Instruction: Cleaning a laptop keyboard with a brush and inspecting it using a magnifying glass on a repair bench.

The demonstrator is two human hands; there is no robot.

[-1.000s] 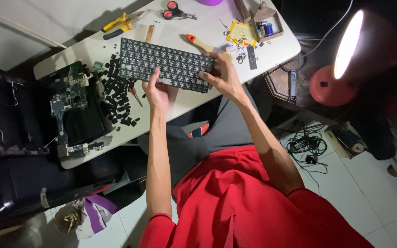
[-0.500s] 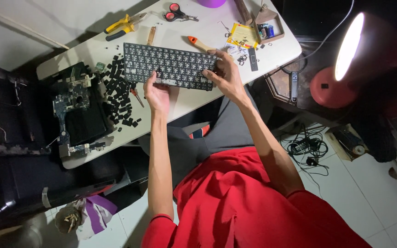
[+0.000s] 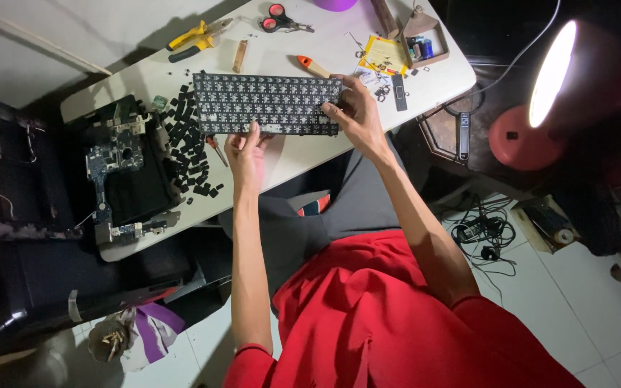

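Keyboard panel (image 3: 267, 104), stripped of its caps, lies flat across the far half of the white table (image 3: 303, 154), its long edge running left to right. It is a wide, thin black sheet studded with rows of small pale switch mounts, and I judge it light but whippy: lifted by one corner it would likely sag and twist. The mounts look fragile, so a grip along the bare edges, one hold at each end or at the near rim, seems safest; the glossy face offers little purchase.

To its left sits an opened laptop base (image 3: 127, 179) with its circuit board showing, partly over the table's edge. Between that and the panel lies a scatter of loose black keycaps (image 3: 192, 151), small and easily knocked to the floor.

Left hand (image 3: 247, 152) rests at the panel's near edge, fingers loosely spread and pointing away, the tips touching or just overlapping the rim. Right hand (image 3: 353, 115) is at the panel's right end, fingers curled onto its surface near the corner; whether they pinch a small part there or merely press down is too small to tell.

Farther off lie yellow-handled pliers (image 3: 195, 37), red-handled scissors (image 3: 285, 18), an orange-handled tool (image 3: 313, 66) just beyond the panel, and tiny parts near a yellow card (image 3: 384, 54).
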